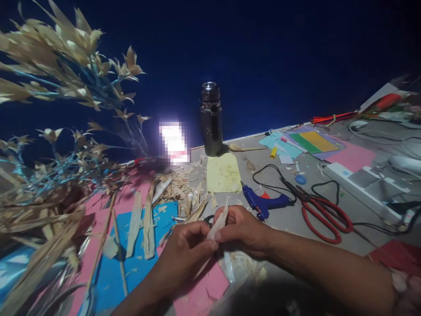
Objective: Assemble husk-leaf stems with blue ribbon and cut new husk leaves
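Both hands meet low in the middle of the head view around a pale strip of dried husk, whose pointed tip sticks up. My left hand pinches its lower part between thumb and fingers. With thumb and curled fingers, my right hand grips the strip a little higher up. Just beyond the hands lie a yellow paper sheet and a blue glue gun. Beneath them is a pink sheet with scraps on it. The strip's lower end is partly hidden by the fingers.
Large scissors with red handles lie at right, near a white power strip. A dark flask stands upright at the back. Dried-husk flowers on blue stems rise at left, above loose husk strips on blue paper.
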Demonstrator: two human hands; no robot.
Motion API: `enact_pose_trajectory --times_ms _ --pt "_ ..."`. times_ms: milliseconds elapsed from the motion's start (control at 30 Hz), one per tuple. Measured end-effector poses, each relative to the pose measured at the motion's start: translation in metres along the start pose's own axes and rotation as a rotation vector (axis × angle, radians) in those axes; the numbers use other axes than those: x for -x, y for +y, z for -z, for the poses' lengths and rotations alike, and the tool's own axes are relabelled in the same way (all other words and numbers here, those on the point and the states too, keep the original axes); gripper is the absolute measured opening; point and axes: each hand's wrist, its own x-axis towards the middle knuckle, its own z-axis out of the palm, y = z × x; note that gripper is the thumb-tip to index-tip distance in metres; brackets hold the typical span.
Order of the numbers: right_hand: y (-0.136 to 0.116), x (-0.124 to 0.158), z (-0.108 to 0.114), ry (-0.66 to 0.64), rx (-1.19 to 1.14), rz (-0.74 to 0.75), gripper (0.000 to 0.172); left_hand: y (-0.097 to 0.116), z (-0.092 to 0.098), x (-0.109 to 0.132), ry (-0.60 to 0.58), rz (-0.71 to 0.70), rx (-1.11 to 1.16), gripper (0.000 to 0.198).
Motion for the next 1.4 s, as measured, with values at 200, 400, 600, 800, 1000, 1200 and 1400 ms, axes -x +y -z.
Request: enact_pose_trajectory --times_ms 200,400,600,800,1000,1200,1400 --pt "-0.009 0.002 0.003 -0.091 -0.090 -0.064 0.032 0.010 0.016 0.002 -0.185 0.032 -0.046 0.035" --pt "-0.032 0.003 0.011 -0.155 -0.216 0.089 0.024 0.017 0.031 0.001 -0.216 0.048 -0.073 0.036" --pt "-0.032 0.003 0.019 -0.142 -0.038 0.179 0.042 0.014 0.032 0.001 -0.225 0.111 -0.063 0.043" --pt "-0.029 0.007 0.012 -0.117 0.362 0.073 0.038 0.019 0.017 0.000 -0.198 0.123 -0.097 0.039" --pt "-0.022 0.009 0.007 -0.048 0.455 -0.028 0.025 0.015 0.002 0.001 -0.149 0.014 -0.150 0.036" --pt "-0.015 0.004 0.017 -0.318 0.162 -0.150 0.035 0.018 0.016 0.006 -0.291 -0.035 -0.325 0.033" --pt "-0.030 0.002 0.023 -0.289 0.042 0.120 0.044 0.018 0.018 0.006 -0.227 0.094 -0.165 0.043"
